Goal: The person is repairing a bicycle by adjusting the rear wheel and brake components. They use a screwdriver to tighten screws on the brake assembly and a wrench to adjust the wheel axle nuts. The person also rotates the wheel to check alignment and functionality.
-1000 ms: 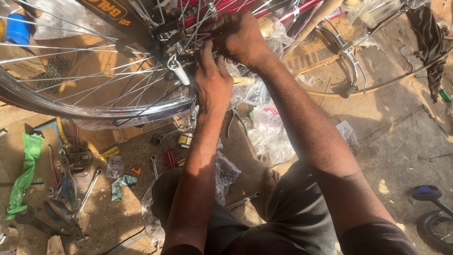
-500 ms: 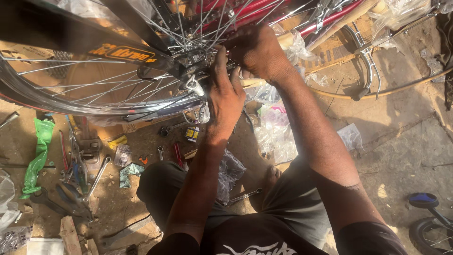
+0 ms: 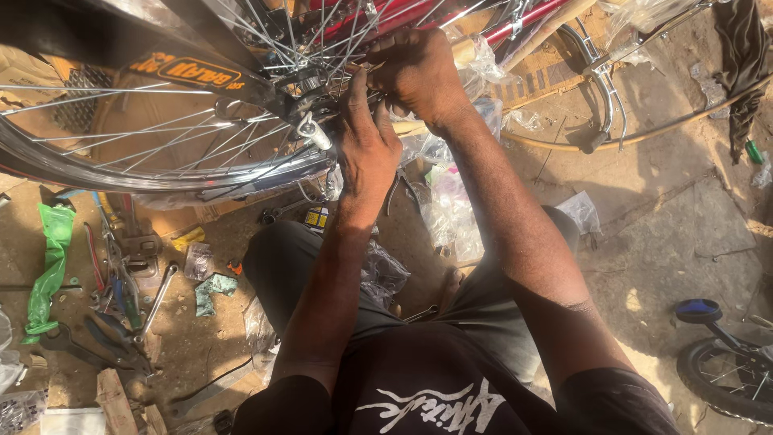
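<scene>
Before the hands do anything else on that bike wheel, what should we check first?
1. Both hands at the hub: ok. The left hand and right hand meet at the hub of the wheel.
2. What the fingers pinch: cannot tell, it is hidden among the spokes.
3. Spare tools close by: ok. A spanner and pliers lie on the ground by the left knee.
4. Ground tidy: not ok. Plastic bags and a green wrapper lie scattered.
5. Wheel held steady: cannot tell.
</scene>
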